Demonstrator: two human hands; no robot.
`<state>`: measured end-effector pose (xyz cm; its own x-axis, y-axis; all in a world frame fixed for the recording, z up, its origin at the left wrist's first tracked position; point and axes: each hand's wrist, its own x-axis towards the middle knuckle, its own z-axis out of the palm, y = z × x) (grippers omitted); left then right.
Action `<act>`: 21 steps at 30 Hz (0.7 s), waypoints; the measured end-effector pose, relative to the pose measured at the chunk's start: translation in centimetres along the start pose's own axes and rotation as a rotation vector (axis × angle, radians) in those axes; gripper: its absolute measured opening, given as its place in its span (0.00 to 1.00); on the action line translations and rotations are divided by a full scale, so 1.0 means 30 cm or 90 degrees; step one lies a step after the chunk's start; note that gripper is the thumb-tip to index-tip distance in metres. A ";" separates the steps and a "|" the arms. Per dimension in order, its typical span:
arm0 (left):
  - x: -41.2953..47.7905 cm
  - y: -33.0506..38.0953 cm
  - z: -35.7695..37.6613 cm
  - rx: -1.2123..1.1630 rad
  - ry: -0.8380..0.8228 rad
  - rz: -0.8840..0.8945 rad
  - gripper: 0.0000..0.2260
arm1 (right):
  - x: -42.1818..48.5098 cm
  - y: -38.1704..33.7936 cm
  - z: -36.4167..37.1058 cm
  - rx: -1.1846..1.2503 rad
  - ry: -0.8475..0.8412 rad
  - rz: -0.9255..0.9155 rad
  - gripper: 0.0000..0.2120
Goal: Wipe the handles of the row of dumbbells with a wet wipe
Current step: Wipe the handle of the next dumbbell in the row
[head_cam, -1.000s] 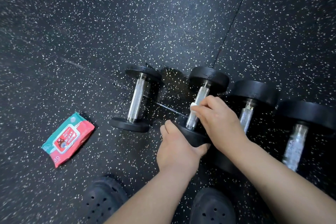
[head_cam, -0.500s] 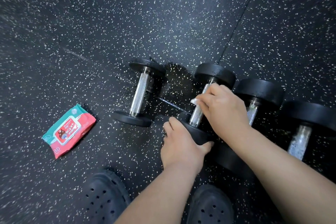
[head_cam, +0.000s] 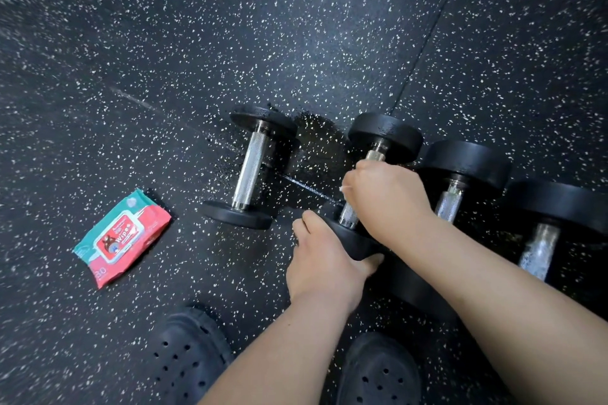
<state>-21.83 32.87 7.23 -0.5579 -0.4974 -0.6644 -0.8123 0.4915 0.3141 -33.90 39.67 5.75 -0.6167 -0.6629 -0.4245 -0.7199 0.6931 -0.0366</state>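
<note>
since a second ago my right hand [head_cam: 386, 199] has slid up the handle [head_cam: 348, 215] of the second dumbbell [head_cam: 385, 131] toward its far head, so a short bare stretch of knurled steel now shows below the fist and only a stub above it. its fingers are curled round the handle with the wet wipe [head_cam: 344, 188] trapped inside; all i see of the wipe is a small white corner poking out at the knuckles. my left hand [head_cam: 324, 260] grips the near head of the same dumbbell, fingers over the top edge and thumb hooked underneath, holding it against rolling. the dumbbell lies on the speckled rubber floor [head_cam: 296, 26], second from the left in a row of four. the first dumbbell [head_cam: 250, 168] sits apart to its left, and the floor between them looks darker, perhaps damp. the third dumbbell [head_cam: 467, 161] lies just beside the second on the right and the fourth dumbbell [head_cam: 559, 204] beyond that. the pack of wipes [head_cam: 121, 238] lies well off to the left, and my clogs [head_cam: 187, 358] are at the bottom edge. i judge the step in hand to be the stroke along the second handle, roughly a quarter to halfway through the row if the work runs left to right, though i cannot tell from here which handles are already clean. the next move, i think, calls for drawing the fist back down to cover the bare stretch near the left hand, perhaps with a twist to reach the underside, then shifting both hands right to the third dumbbell.
</note>
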 end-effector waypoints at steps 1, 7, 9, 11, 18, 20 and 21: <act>0.000 -0.001 -0.001 -0.001 -0.002 0.001 0.45 | 0.001 -0.010 -0.015 0.002 -0.006 0.007 0.14; 0.002 -0.003 -0.002 0.004 -0.001 -0.005 0.47 | 0.036 0.002 -0.068 0.004 -0.039 0.027 0.19; 0.004 -0.003 0.000 0.006 -0.004 -0.008 0.49 | 0.020 -0.015 -0.060 -0.004 -0.037 0.048 0.15; 0.004 -0.001 0.000 0.005 -0.004 -0.009 0.49 | -0.002 -0.038 -0.057 0.011 -0.038 0.073 0.06; 0.002 -0.003 0.000 0.004 -0.001 -0.008 0.46 | -0.003 -0.008 -0.086 0.041 0.049 0.111 0.07; 0.003 -0.002 -0.002 0.005 -0.004 -0.009 0.46 | -0.028 -0.024 -0.071 0.088 0.036 0.095 0.08; 0.004 -0.002 -0.002 0.004 -0.008 -0.007 0.45 | -0.044 -0.032 -0.064 0.121 0.021 0.088 0.09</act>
<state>-21.86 32.73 7.17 -0.5468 -0.4940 -0.6760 -0.8171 0.4910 0.3021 -33.00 39.32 8.07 -0.7178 -0.5650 -0.4069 -0.5572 0.8166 -0.1507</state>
